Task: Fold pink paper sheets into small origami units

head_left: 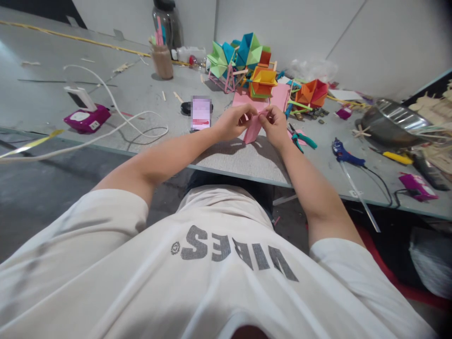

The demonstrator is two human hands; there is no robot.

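Observation:
A folded piece of pink paper (252,130) is held just above the table's front part, its lower end hanging down. My left hand (238,121) pinches its upper left edge between thumb and fingers. On the other side my right hand (274,123) grips the upper right edge, the fingertips of both hands close together. Behind the hands lie flat pink sheets (280,96). Folded paper shapes in green and blue (249,51), yellow and orange (263,82), and red-orange (312,93) stand farther back. Teal-handled pliers (306,139) rest right of my right hand.
A phone (200,113) leans left of my hands. Farther left are a white cable (116,94) and a purple block (86,118). A jar of sticks (163,62) stands behind. To the right lie a blue glue gun (346,153), a yellow-handled tool (397,157) and a metal bowl (384,125).

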